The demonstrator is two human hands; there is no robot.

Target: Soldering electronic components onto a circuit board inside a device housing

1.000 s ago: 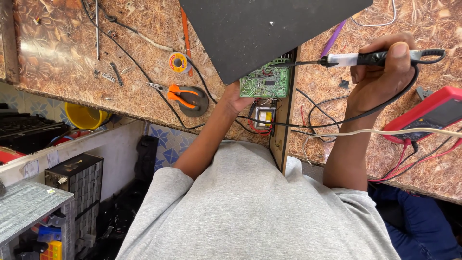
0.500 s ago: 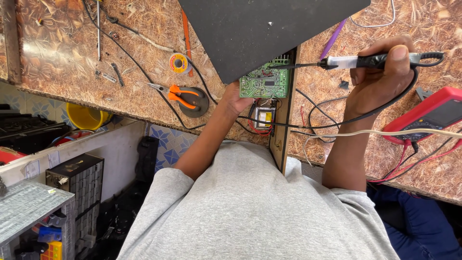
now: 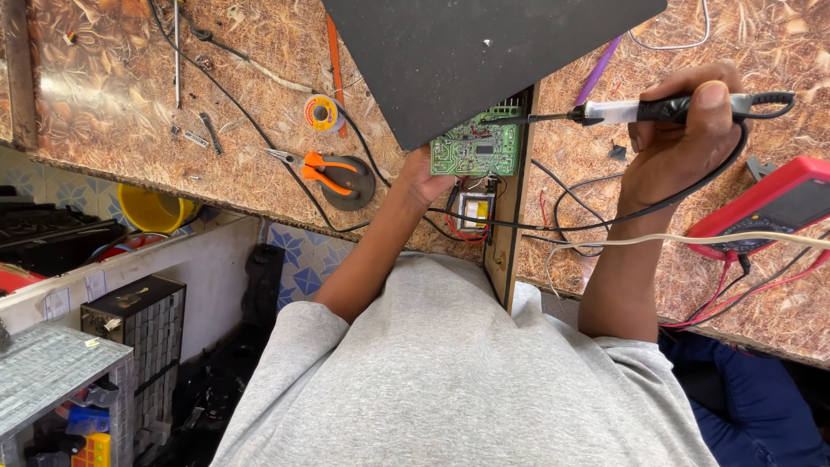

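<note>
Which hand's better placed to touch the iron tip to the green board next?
Right. The right hand grips the soldering iron, tip already at the circuit board. The left hand only steadies the board.

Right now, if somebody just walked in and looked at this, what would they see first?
Probably the right hand holding a black soldering iron, its thin tip pointing at the green circuit board in the middle, which the left hand steadies from below. Next, the bright colours: orange-handled pliers lying on the brown speckled bench to the left, and a red meter at the right edge.
</note>
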